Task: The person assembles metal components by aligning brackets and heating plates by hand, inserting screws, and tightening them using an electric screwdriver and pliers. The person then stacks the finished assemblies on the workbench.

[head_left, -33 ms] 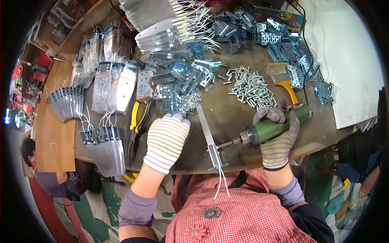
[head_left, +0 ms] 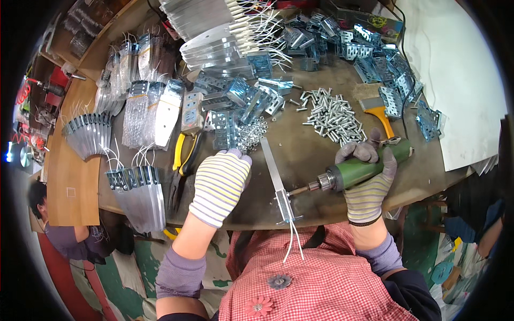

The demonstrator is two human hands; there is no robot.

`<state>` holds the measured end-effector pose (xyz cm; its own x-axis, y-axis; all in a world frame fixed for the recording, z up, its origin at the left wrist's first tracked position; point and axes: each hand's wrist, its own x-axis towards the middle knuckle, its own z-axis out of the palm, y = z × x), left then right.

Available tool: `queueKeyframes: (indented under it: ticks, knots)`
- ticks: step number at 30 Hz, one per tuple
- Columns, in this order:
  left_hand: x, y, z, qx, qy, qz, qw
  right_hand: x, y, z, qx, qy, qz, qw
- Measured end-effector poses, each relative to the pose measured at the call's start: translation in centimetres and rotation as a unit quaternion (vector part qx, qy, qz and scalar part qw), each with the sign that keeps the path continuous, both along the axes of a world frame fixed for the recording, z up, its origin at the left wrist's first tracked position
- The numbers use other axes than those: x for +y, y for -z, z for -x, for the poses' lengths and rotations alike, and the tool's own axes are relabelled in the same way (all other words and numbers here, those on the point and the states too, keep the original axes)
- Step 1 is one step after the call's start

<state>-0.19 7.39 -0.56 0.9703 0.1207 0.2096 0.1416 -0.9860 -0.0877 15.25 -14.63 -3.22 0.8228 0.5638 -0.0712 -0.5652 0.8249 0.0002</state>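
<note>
My left hand (head_left: 220,187), in a striped glove, is at the near edge of a pile of small nuts (head_left: 251,135). Its fingers are curled, and whatever their tips hold is hidden. My right hand (head_left: 368,182), also gloved, grips a green electric screwdriver (head_left: 357,173) lying sideways. The screwdriver's bit points left and reaches a metal bracket (head_left: 284,205) near the table's front edge. A flat metal strip (head_left: 271,165) runs away from this bracket, and two white wires (head_left: 293,241) hang from its near end over my apron.
Silver screws (head_left: 331,116) are heaped beyond the screwdriver. Blue-tinted brackets (head_left: 235,99) are piled at the middle and far right. Yellow-handled pliers (head_left: 183,160) and finished-looking wired plates (head_left: 140,198) are at left. An orange-handled brush (head_left: 380,115) and black cable (head_left: 404,64) are at right.
</note>
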Motion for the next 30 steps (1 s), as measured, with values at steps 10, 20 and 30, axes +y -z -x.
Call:
queueKeyframes:
  ticks: [10,20,30]
  knots:
    - [-8.2,1.1,3.4,-0.265,-0.152,0.576,0.758,0.1,-0.2,-0.2,0.01,-0.002,0.005,1.0]
    - [-8.4,2.2,2.8,-0.328,-0.119,0.462,0.815,0.2,-0.2,-0.1,-0.006,0.009,0.038,0.999]
    - [-8.1,2.1,2.7,-0.323,-0.104,0.395,0.854,0.1,0.3,-0.3,0.004,0.006,0.021,1.0]
